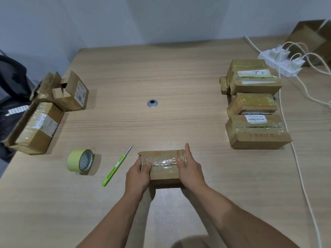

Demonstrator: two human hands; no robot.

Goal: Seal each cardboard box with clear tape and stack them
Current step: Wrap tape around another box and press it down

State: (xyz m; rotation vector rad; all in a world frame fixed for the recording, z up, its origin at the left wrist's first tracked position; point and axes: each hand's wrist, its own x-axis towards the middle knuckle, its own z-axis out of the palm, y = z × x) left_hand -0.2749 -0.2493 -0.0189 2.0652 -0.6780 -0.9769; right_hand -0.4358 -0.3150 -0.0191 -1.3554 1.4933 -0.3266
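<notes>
On my remote view the desk (pixel 161 77) carries three taped boxes (pixel 256 131) in a row along its right side and two open boxes (pixel 35 129) at its left edge. The small cardboard box (pixel 164 171) lies at the near centre with wrinkled clear tape across its top seam. I note the left hand (pixel 138 174) gripping its left end with fingers (pixel 139 161) curled round the edge, and the right hand (pixel 189 169) clasping its right end, thumb pressed on the tape. The green tape roll (pixel 80 160) and the green cutter (pixel 116 166) lie just left of the box, untouched.
</notes>
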